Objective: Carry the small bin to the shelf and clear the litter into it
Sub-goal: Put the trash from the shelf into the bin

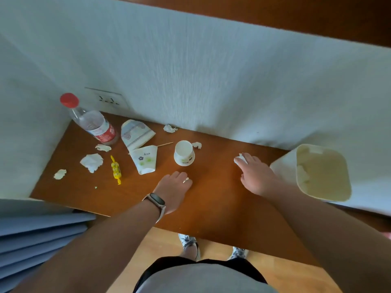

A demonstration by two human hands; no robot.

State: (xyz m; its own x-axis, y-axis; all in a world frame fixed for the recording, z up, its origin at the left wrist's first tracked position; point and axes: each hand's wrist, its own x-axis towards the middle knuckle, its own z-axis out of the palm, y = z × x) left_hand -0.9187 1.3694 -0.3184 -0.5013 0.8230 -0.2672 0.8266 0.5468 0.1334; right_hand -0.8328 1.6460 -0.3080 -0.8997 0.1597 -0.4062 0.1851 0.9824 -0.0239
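1. Bin (281,168) stands at the right end of the shelf (211,197), mouth upward, with a few pale scraps inside. Carrying appears done and clearing is under way, in my judgement.
2. Right hand (257,176) reaches out just left of the bin. Its fingertips close on a white paper scrap (240,159), pinching it at shelf level.
3. Left hand (174,187) rests knuckles-up on the shelf, just near of the upturned paper cup (184,153). Its fingers are bent loosely down and nothing is seen in it.
4. Remaining litter lies to the left: bottle (93,121) with red cap, two flattened cups (145,159), yellow wrapper (116,169), thin stick (165,144), crumpled tissue (92,162), and smaller scraps by the far wall and the left edge.
5. Handling, as judged:
   - The paper scrap is very light and soft and crushes under the fingers, so any pinch should hold it.
   - The paper cup is light and thin-walled and is best taken round its sides.
   - The bottle looks nearly empty, smooth and fairly stiff, and is best grasped at the body.
   - The stick is slim and lies flat, so it needs a fingertip pinch.
6. Not determined:
   - The bin's base is hidden, so whether it sits fully on the shelf cannot be told.
   - The left fingertips are hidden under the hand.
   - The print on the cups, wrapper and bottle is too blurred to read.
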